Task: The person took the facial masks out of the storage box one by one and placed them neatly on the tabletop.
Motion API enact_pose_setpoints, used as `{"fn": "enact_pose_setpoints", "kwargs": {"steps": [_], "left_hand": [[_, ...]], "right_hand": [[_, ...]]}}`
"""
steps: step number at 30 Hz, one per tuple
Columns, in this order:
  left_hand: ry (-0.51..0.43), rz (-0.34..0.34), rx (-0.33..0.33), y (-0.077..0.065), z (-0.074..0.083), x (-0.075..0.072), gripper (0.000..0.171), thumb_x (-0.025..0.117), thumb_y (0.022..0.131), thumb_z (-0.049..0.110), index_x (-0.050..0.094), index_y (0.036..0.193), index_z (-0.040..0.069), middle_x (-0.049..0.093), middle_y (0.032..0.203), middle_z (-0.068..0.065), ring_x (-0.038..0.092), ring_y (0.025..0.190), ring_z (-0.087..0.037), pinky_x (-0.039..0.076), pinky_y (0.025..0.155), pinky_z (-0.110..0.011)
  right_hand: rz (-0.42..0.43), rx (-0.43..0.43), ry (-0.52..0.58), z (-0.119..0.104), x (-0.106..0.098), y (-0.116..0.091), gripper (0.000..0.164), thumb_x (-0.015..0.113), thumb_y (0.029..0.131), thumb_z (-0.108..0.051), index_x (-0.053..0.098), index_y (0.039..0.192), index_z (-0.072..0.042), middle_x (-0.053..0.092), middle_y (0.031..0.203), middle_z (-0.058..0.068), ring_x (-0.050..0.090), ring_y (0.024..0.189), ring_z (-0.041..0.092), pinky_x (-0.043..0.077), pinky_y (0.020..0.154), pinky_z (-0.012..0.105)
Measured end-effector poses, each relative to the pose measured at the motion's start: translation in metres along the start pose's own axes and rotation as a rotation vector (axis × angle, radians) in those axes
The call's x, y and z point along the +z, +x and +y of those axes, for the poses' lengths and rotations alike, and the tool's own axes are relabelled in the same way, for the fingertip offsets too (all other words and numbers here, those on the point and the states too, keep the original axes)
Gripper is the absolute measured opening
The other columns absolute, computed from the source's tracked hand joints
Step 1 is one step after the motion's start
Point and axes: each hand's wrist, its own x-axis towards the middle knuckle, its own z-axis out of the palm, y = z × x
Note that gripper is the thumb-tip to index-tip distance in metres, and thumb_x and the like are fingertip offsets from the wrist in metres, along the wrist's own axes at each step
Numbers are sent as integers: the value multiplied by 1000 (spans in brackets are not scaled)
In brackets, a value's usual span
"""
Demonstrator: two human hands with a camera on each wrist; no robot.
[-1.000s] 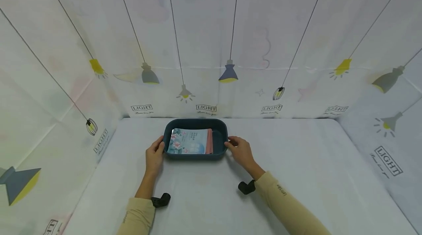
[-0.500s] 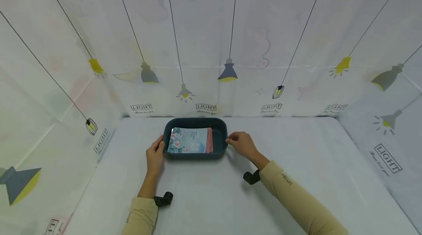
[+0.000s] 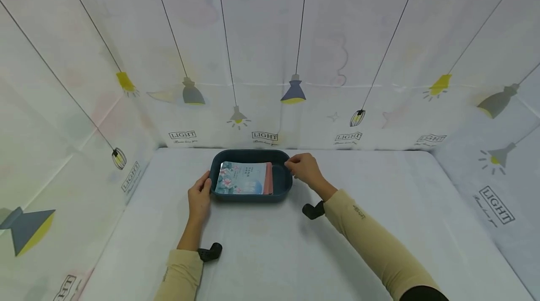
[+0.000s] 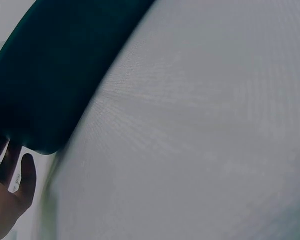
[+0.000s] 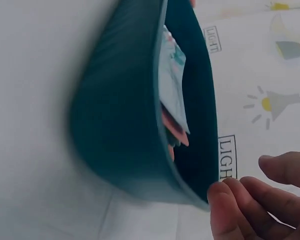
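Observation:
A dark teal rectangular tray (image 3: 253, 199) stands near the table's back edge. In it lies a light-blue packet printed with flowers (image 3: 240, 178), with pink ones (image 3: 268, 179) showing from beneath at its right. My left hand (image 3: 199, 200) touches the tray's left end; in the left wrist view its fingers (image 4: 10, 165) reach fairly straight to the end wall. My right hand (image 3: 305, 169) is at the tray's upper right corner, fingertips right at the rim and loosely bent. In the right wrist view the fingers (image 5: 250, 200) overlap the rim's corner, thumb and fingers spread apart.
A white-covered table (image 3: 253, 254) spreads in front of the tray. Behind and at both sides hangs a pale cloth (image 3: 261, 48) printed with lamps and lettering. A black wrist camera (image 3: 210, 252) sits on the left wrist, another black camera (image 3: 313, 211) on the right.
My right hand drew slightly off the tray's right side, then moved up and in to the upper right corner. The left hand stays at the left end; the tray has barely shifted.

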Motion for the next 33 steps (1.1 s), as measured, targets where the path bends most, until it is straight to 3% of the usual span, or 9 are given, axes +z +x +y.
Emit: {"fn": "enact_pose_setpoints", "kwargs": {"steps": [5,8,12,15,21,27,33], "left_hand": [[21,27,28,9,-20,2,42,46,104,22,50,141,3,49,147,-14,44,138,-24,39,86,3],[39,34,28,9,-21,3,42,46,104,23,50,141,4,50,147,-13,44,138,-24,41,89,0],[57,36,22,9,-21,2,41,47,104,24,51,141,6,50,147,-13,43,139,-24,44,104,-18],[60,36,22,9,-22,2,41,46,104,23,51,141,6,50,147,-13,42,140,-25,40,111,-34],[56,45,33,10,-25,3,41,46,104,23,51,141,5,50,147,-13,42,140,-25,37,112,-38],[33,29,16,9,-20,2,41,46,104,22,50,141,4,49,147,-14,40,141,-25,36,113,-37],[16,17,6,0,2,1,39,46,103,13,49,140,-1,49,146,-18,40,141,-28,35,113,-38]], "right_hand": [[-75,76,127,-7,13,12,27,63,94,-19,70,109,3,71,101,18,70,83,25,60,72,31],[-113,114,173,-11,23,17,28,62,94,-16,69,111,6,71,105,22,71,87,28,60,76,34],[-150,164,207,-15,37,20,26,60,92,-10,69,108,9,72,101,23,72,86,31,60,80,41],[-175,203,208,-17,45,21,22,63,90,-9,70,102,9,73,93,21,73,81,30,59,82,43],[-238,266,181,-19,58,20,22,67,90,-9,62,104,6,73,87,19,73,69,25,61,75,38],[-159,276,136,-25,68,18,21,70,87,-6,61,102,5,72,82,19,71,61,25,60,62,34],[-70,275,159,-26,77,19,18,71,84,-3,63,99,5,65,72,9,63,52,15,56,53,27]]}}
